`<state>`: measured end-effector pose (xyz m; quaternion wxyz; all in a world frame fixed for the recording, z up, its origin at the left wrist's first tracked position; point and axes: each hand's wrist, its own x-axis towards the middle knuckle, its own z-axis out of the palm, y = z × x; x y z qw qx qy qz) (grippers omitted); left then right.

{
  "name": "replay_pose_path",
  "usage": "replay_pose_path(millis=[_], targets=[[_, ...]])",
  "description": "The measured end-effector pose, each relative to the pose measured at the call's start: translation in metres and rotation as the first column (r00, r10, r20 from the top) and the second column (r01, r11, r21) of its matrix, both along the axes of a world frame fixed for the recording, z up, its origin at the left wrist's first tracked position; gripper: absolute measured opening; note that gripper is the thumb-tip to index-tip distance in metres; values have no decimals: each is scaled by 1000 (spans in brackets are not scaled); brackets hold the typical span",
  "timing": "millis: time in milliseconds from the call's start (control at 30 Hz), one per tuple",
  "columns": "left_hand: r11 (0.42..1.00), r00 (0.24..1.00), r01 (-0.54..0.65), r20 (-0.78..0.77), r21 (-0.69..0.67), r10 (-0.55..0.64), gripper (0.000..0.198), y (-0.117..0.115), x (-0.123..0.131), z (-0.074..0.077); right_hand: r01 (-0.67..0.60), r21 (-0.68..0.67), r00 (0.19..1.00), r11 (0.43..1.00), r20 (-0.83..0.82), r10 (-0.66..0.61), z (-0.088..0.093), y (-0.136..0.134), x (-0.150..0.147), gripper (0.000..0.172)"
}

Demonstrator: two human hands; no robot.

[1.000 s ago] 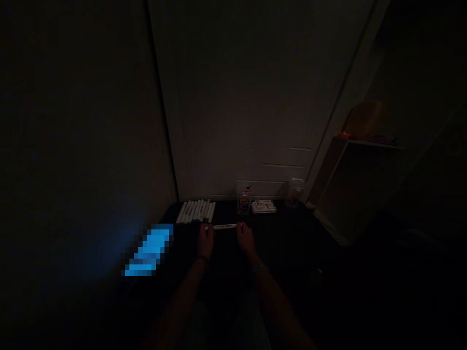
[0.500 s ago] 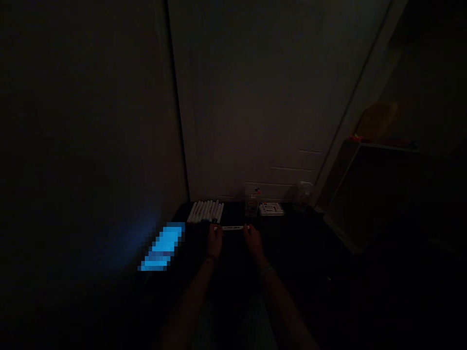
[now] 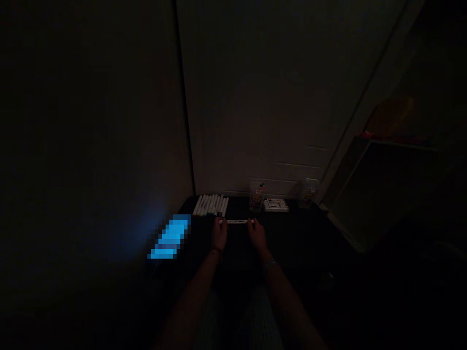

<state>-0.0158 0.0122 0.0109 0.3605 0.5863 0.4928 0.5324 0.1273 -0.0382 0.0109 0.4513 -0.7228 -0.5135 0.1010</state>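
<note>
The left hand and the right hand pinch the two ends of one white marker. The marker lies sideways between them, over the middle of the dark table. Its middle shows, with dark marks on it, but the fingers hide parts of its ends. Just past the left hand, on the far left, a row of white markers lies side by side. The left hand is close to the near right end of that row, and I can't tell if they touch. On the far side, past the right hand, a clear box stands up, with a pile of white markers just right of it. Another clear box stands farther right. A bright blue screen, all blurry, is at the left. Behind everything is a big pale wall, and a shelf is off to the right
</note>
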Motion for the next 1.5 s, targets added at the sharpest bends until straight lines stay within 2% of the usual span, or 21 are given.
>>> replay_pose_path(millis=[400, 1033, 1300, 1500], targets=[[1000, 999, 11, 31, 3, -11, 21, 0, 1, -1, -10, 36, 1000, 999, -3, 10, -9, 4, 4, 38], [999, 996, 44, 71, 12, -45, 23, 6, 0, -10, -10, 29, 1000, 1000, -12, 10, -8, 3, 4, 38], [999, 996, 35, 84, -20, -33, 24, 4, 0, -6, -17, 37, 1000, 999, 0, 17, -7, 4, 4, 45], [1000, 997, 20, 69, 10, -20, 26, 4, 1, -5, -11, 33, 1000, 999, -9, 11, -7, 4, 4, 49]])
